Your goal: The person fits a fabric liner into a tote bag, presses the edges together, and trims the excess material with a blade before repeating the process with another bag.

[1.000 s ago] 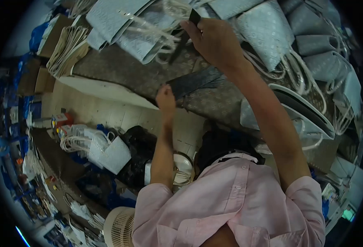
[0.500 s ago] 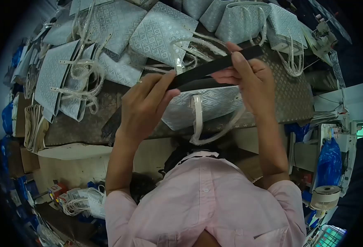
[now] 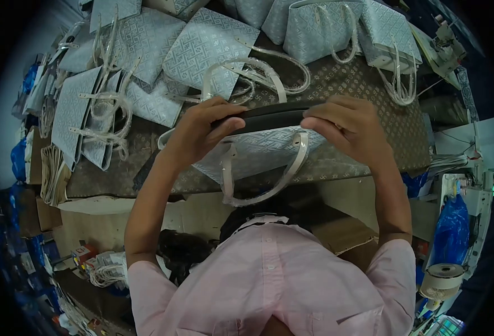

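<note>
The frame is a fisheye view ringed by black corners, and straight lines bow strongly toward its edges. Light is dim and cool with a bluish cast, falling evenly from above; shadows are soft. The centre of the frame is fairly sharp, while the lower left and right margins darken into murky, smeared detail. No strong glare shows.

Both ends of the black strip (image 3: pixel 266 119) vanish under the left hand (image 3: pixel 199 130) and the right hand (image 3: pixel 348 124), the bag (image 3: pixel 261 152) beneath is part covered, and the machine (image 3: pixel 446 47) at two o'clock is too blurred to read.
</note>
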A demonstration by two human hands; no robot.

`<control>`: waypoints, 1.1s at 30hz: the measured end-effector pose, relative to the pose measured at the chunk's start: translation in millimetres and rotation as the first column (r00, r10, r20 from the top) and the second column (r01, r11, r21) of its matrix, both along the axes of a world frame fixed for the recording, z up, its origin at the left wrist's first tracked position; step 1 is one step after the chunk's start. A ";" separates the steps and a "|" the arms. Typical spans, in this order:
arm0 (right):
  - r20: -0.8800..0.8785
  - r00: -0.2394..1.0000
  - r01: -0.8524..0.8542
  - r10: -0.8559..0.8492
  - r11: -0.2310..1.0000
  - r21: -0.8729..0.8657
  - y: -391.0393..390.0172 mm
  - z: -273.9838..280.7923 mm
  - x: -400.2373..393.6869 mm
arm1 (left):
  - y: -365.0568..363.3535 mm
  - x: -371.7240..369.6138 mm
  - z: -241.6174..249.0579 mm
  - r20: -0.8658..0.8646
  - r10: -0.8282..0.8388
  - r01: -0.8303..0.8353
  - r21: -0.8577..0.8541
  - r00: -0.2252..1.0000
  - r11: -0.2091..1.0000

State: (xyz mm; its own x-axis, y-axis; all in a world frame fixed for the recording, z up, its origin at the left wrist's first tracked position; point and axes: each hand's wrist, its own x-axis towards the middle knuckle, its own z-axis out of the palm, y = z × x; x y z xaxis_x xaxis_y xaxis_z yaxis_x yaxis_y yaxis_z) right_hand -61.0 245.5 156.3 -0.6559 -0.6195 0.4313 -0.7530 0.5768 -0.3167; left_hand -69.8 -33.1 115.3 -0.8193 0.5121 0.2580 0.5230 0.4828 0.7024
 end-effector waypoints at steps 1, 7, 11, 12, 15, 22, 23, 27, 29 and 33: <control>0.052 0.998 -0.011 0.017 0.994 -0.110 -0.6 3.9 3.2 | -3.4 0.9 -2.8 0.011 0.029 -0.029 -0.013 1.000 0.999; -0.091 0.989 -0.117 0.114 0.993 -0.021 -9.0 -26.6 -29.9 | 7.7 0.5 -3.0 0.142 -0.038 0.045 -0.046 0.989 0.998; 0.199 0.977 -0.127 0.074 0.954 0.270 14.5 -31.9 -37.2 | 8.5 -2.7 -3.0 0.115 -0.024 0.033 -0.075 0.993 0.997; 0.203 0.976 -0.131 0.076 0.953 0.273 13.8 -37.3 -38.1 | 5.9 -4.2 -1.8 0.140 -0.045 0.061 -0.111 0.989 0.992; 0.105 0.988 -0.136 0.112 0.956 0.259 9.9 -57.6 -37.5 | -7.0 -8.5 -11.6 0.135 -0.056 0.080 -0.183 0.989 0.980; 0.436 0.891 -0.163 0.126 0.986 0.046 12.7 -62.9 -37.3 | -27.2 5.7 -12.9 0.529 0.123 0.004 -0.233 0.840 0.973; 0.525 0.845 -0.159 0.103 0.985 0.061 11.9 -61.4 -35.9 | -27.6 13.2 -17.7 0.545 0.120 0.010 -0.230 0.830 0.973; 0.553 0.832 -0.126 0.046 0.986 0.107 9.8 -63.9 -18.8 | -26.6 37.7 -20.9 0.481 0.130 0.032 -0.315 0.867 0.949; 0.511 0.859 -0.166 0.036 0.963 0.211 8.5 -62.8 -14.7 | -32.6 44.2 -29.8 0.550 0.134 -0.005 -0.230 0.824 0.973; 0.704 0.705 -0.136 0.090 0.991 0.009 17.6 -72.1 -10.4 | -28.3 47.3 -28.9 0.737 0.193 -0.099 -0.170 0.648 0.981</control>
